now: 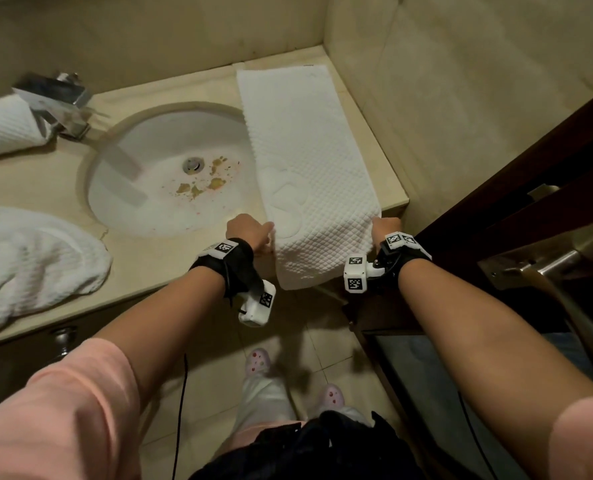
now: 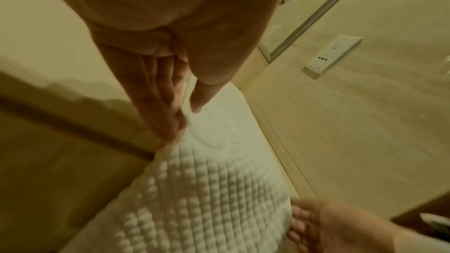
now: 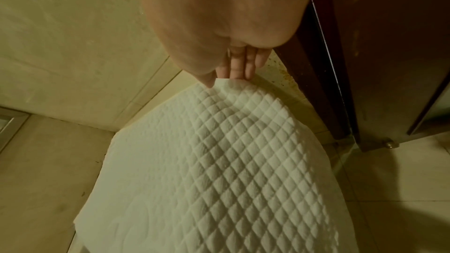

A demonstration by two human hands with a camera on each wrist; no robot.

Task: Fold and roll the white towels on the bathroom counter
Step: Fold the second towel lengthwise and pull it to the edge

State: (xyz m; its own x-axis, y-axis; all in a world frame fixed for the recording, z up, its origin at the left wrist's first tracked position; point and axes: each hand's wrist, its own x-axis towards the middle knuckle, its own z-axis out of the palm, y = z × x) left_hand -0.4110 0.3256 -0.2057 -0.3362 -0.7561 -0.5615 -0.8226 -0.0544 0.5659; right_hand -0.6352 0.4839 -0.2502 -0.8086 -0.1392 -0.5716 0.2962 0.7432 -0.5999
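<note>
A long white quilted towel (image 1: pixel 309 161) lies folded lengthwise on the beige counter (image 1: pixel 139 268) to the right of the sink. Its near end hangs over the counter's front edge. My left hand (image 1: pixel 269 233) pinches the towel's left edge at the counter front; in the left wrist view the left hand (image 2: pixel 185 120) has thumb and fingers closed on the towel (image 2: pixel 214 189). My right hand (image 1: pixel 378 223) holds the right edge. In the right wrist view the right hand (image 3: pixel 224 80) pinches the towel (image 3: pixel 219 161) by its rim.
A stained white sink (image 1: pixel 170 168) sits beside the towel, with a chrome faucet (image 1: pixel 56 98) behind it. A rolled towel (image 1: pixel 7 126) lies at the back left and a crumpled one (image 1: pixel 35 261) at the front left. A dark wooden door (image 1: pixel 530 168) stands close on the right.
</note>
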